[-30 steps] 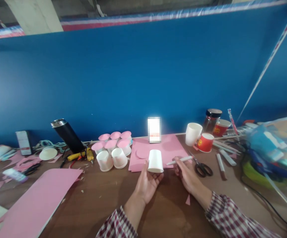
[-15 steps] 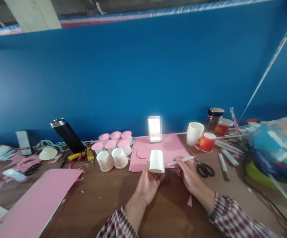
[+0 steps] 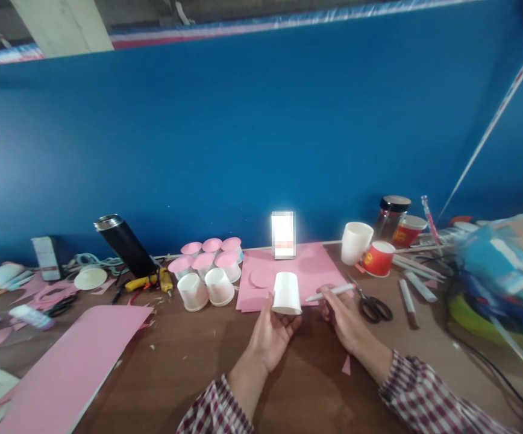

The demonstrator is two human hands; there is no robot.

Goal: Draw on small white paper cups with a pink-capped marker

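In front of me a white paper cup (image 3: 287, 292) is held upside down, its wide rim low. My left hand (image 3: 273, 337) is closed around its lower part. My right hand (image 3: 340, 316) grips a white pen (image 3: 329, 293), its tip pointing left and a small gap away from the cup. Behind both hands lie pink paper sheets (image 3: 318, 265) with a pink paper circle (image 3: 260, 277) on them. Black-handled scissors (image 3: 373, 308) rest just right of my right hand.
Several white cups (image 3: 193, 292), many topped with pink, stand left. Beyond them are a black thermos (image 3: 126, 247) and yellow glue gun (image 3: 165, 281). A large pink sheet (image 3: 81, 367) lies front left. At right stand a white mug (image 3: 356, 243) and red paper cup (image 3: 379, 259).
Both hands, the cup and the pen keep nearly the same pose. The view shifts very slightly, so the surroundings appear a little farther right.
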